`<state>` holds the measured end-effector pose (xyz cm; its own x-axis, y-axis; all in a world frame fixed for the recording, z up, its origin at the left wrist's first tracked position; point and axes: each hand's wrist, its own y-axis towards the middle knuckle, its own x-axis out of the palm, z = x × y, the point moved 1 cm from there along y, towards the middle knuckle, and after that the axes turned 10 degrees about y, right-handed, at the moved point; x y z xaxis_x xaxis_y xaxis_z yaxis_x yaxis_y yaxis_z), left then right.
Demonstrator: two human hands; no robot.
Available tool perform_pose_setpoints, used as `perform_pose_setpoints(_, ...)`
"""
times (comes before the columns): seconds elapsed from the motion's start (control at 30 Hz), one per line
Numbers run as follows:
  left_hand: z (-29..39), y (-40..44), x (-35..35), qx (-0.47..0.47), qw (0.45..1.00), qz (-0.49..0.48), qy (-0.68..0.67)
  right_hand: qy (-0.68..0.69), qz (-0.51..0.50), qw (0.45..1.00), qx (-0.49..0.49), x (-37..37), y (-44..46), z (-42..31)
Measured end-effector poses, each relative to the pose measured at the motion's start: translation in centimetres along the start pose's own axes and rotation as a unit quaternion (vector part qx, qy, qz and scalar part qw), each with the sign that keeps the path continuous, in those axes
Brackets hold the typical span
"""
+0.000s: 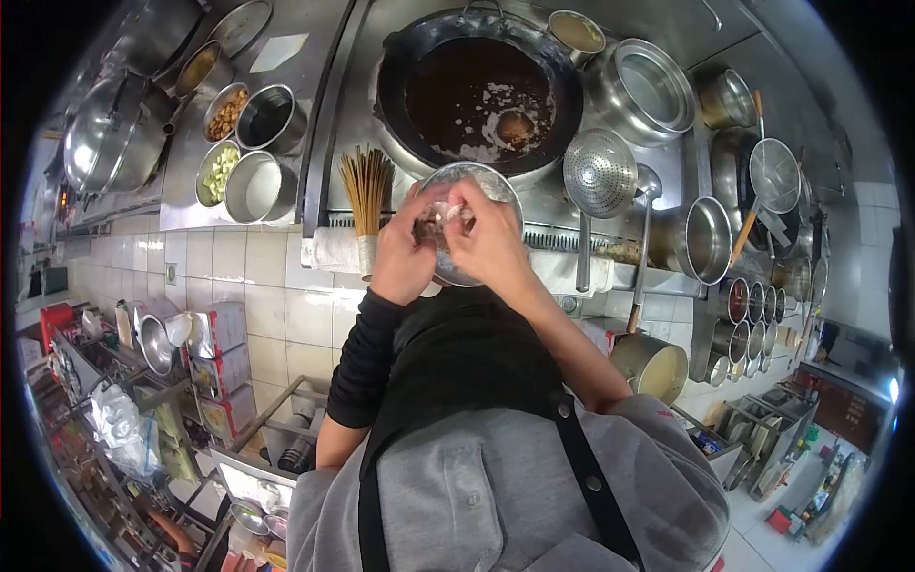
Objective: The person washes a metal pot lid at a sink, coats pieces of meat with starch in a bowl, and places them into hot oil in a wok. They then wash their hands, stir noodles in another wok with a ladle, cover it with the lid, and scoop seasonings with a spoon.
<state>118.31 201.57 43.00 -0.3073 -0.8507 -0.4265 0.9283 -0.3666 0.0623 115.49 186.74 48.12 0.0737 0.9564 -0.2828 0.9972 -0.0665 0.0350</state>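
Observation:
A round metal bowl (pixel 498 183) sits at the stove's front edge, close against my apron. My left hand (pixel 402 255) and my right hand (pixel 488 246) meet above it, fingers bent inward. Between my fingertips is a pale, white-dusted lump of food (pixel 448 212), its kind unclear. Just beyond the bowl stands a large black wok (pixel 396 95) of dark liquid (pixel 457 86). One brown piece (pixel 516 128) floats in it, ringed by pale froth. The bowl's contents are mostly hidden by my hands.
Left of my hands stands a bundle of thin sticks (pixel 366 186) in a holder. A perforated skimmer (pixel 599 174) and a ladle (pixel 648 181) lie to the right. Metal pots (pixel 255 186) and a bowl of green pieces (pixel 219 172) are at left. A stockpot (pixel 653 370) stands lower right.

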Motion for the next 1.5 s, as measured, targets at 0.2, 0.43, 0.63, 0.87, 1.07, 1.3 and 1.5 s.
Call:
perform_pose_setpoints(0.2, 0.4, -0.2, 0.4, -0.012, 1.0, 0.003, -0.017, -0.028, -0.032, 0.998, -0.056, -0.3, 0.3, 0.7)
perform_pose_setpoints(0.43, -0.5, -0.5, 0.1, -0.026, 0.999, 0.034, 0.013, -0.084, -0.06, 0.993, -0.057, 0.2, 1.9, 2.1)
perform_pose_setpoints(0.63, -3.0, -0.2, -0.9, -0.119, 0.98, 0.043, -0.156, -0.014, -0.053, 0.993, -0.104, -3.1, 5.9, 0.2)
perform_pose_setpoints(0.87, -4.8, -1.7, -2.4, -0.152, 0.966, 0.094, -0.186, -0.205, -0.185, 0.96, -0.05, 0.3, 16.1, 10.4)
perform_pose_setpoints(1.07, -4.6, -3.0, -3.6, -0.175, 0.959, 0.118, -0.187, -0.141, 0.014, 0.968, -0.209, 4.8, 22.1, 9.7)
perform_pose_setpoints(1.3, -1.4, -3.9, -4.0, -0.165, 0.966, 0.127, -0.156, -0.142, -0.179, 0.967, -0.109, 2.6, 5.3, 1.4)
perform_pose_setpoints(1.5, -1.5, -5.4, -2.8, -0.133, 0.977, 0.076, -0.15, -0.175, -0.098, 0.976, -0.088, 5.6, -1.0, 1.2)
